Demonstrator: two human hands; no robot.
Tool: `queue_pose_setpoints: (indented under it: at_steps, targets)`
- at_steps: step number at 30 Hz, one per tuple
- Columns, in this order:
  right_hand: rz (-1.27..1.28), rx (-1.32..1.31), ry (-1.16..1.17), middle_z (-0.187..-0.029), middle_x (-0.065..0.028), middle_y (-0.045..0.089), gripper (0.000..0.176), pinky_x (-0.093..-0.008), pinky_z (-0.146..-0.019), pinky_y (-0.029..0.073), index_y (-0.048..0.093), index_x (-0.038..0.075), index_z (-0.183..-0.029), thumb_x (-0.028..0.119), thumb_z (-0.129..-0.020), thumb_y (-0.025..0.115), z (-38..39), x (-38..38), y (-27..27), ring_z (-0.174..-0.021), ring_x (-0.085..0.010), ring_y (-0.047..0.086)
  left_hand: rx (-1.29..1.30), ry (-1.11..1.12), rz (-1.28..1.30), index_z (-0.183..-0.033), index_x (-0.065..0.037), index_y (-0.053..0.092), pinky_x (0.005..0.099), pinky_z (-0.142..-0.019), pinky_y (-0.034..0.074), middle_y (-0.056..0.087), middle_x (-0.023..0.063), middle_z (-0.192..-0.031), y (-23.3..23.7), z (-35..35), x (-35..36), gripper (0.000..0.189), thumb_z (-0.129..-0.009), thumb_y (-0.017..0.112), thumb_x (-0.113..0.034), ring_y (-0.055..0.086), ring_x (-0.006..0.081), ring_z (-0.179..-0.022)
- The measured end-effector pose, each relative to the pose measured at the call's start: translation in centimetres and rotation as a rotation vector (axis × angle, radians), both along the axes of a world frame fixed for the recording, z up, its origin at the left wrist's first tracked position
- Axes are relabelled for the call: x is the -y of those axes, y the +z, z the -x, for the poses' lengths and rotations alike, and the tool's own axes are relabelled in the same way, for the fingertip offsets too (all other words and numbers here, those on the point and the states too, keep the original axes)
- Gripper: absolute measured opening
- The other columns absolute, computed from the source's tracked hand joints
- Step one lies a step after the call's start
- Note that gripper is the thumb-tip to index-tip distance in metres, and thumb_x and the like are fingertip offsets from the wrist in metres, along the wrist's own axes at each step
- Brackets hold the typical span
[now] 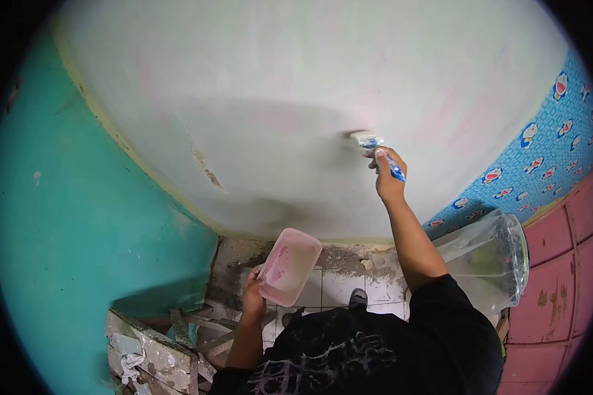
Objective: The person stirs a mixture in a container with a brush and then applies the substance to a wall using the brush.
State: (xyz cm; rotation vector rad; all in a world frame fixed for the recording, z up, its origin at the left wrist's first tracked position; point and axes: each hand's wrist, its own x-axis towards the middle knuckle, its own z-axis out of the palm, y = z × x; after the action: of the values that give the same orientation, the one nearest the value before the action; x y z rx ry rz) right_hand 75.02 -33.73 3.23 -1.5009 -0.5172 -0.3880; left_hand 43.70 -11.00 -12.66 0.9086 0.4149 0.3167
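My right hand (387, 172) is closed round the blue and white handle of a paintbrush (367, 141). The pale bristles point left, right at the whitish wall (277, 145), and the brush casts a shadow there. Lower down, my left hand (254, 289) grips the left edge of a pink plastic tub (313, 253). The tub is tilted, with pale paint inside and pink smears on its inner side. Faint pink patches show through the white on the wall, and a brown scraped streak (205, 167) marks its lower left.
A turquoise wall (79, 217) meets the white one at left. Broken wooden furniture (151, 345) stands at lower left. To the right are blue cartoon-patterned wallpaper (537, 158), a container wrapped in clear plastic (481, 263) and a pink panelled surface (540, 309). White floor tiles (383, 288) lie below.
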Motion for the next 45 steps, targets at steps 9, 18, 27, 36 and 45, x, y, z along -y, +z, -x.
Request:
queue_pose_setpoints:
  at_steps: [9,18,27,36,45]
  targets:
    - [0.248,-0.184,-0.228,-0.065,-0.0127,0.068,0.050,-0.0312,-0.062,0.050,0.068,-0.001,-0.072,0.046,-0.088,0.061,-6.2,-3.0,12.3,-0.061,-0.0192,0.066,0.027,0.034,0.036,-0.116,-0.002,0.052,0.0356,-0.093,0.046,0.061,0.0106,-0.108,-0.1,0.2,-1.5,0.035,-0.082,0.053,-0.013,0.060,0.0214,-0.100]
    - [-0.016,0.286,-0.221,-0.076,-0.0115,0.068,0.039,-0.0281,-0.064,0.050,0.067,-0.004,-0.090,0.035,-0.089,0.064,-2.3,-4.1,25.1,-0.068,-0.0151,0.065,0.051,-0.019,0.031,-0.113,-0.003,0.053,0.0352,-0.091,0.046,0.061,0.0099,-0.106,0.8,0.7,-3.0,0.032,-0.083,0.054,-0.014,0.060,0.0203,-0.099]
    - [-0.027,0.168,-0.111,-0.077,-0.0068,0.066,0.019,-0.0230,-0.061,0.049,0.064,-0.004,-0.096,0.015,-0.093,0.062,1.6,-3.7,-2.5,-0.067,-0.0074,0.059,-0.041,-0.034,-0.026,-0.116,-0.002,0.052,0.0334,-0.093,0.045,0.061,0.0094,-0.108,-0.3,2.4,-5.5,0.036,-0.083,0.055,-0.014,0.060,0.0199,-0.100]
    - [0.249,-0.150,-0.166,-0.067,-0.0093,0.067,0.039,-0.0262,-0.055,0.050,0.066,-0.002,-0.081,0.035,-0.093,0.062,-5.8,-3.0,4.9,-0.060,-0.0137,0.065,-0.009,0.011,-0.025,-0.118,-0.002,0.052,0.0333,-0.091,0.046,0.061,0.0098,-0.108,0.3,-1.2,-3.6,0.036,-0.083,0.052,-0.011,0.060,0.0206,-0.100]
    - [0.206,0.202,-0.280,-0.067,-0.0112,0.069,0.050,-0.0302,-0.068,0.052,0.070,-0.001,-0.078,0.047,-0.087,0.060,-5.0,-2.8,28.1,-0.067,-0.0205,0.068,0.076,0.013,0.021,-0.111,-0.004,0.052,0.0338,-0.091,0.046,0.061,0.0096,-0.104,1.9,-4.2,-1.3,0.028,-0.083,0.050,-0.009,0.061,0.0201,-0.098]
